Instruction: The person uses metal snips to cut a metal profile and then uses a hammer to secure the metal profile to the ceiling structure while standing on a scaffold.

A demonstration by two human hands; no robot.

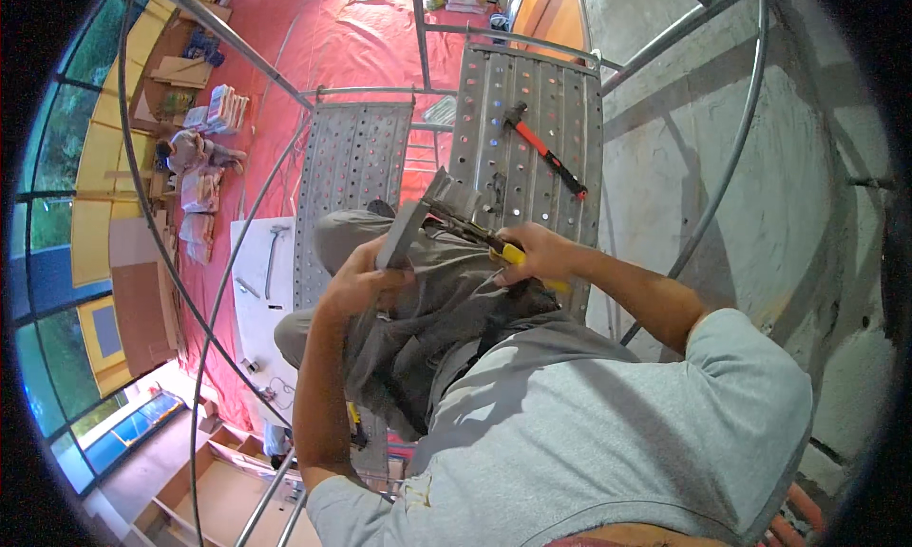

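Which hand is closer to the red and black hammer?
Right. The right hand is just below the hammer in the picture, gripping a yellow-handled tool; the left hand is farther away, lower and to the left, holding a grey piece.

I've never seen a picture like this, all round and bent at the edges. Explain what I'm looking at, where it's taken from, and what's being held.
There's no machine here, just a person's two bare hands. The only picture comes from a wide fisheye camera on that person's head, looking down, so straight edges curve toward the rim. The left hand holds a grey angled metal piece. The right hand holds a plier-like metal tool with yellow handles, its tip close to that piece; whether they touch is hard to tell. Ahead, on a grey perforated metal plank, lies a hammer with a red-and-black handle.
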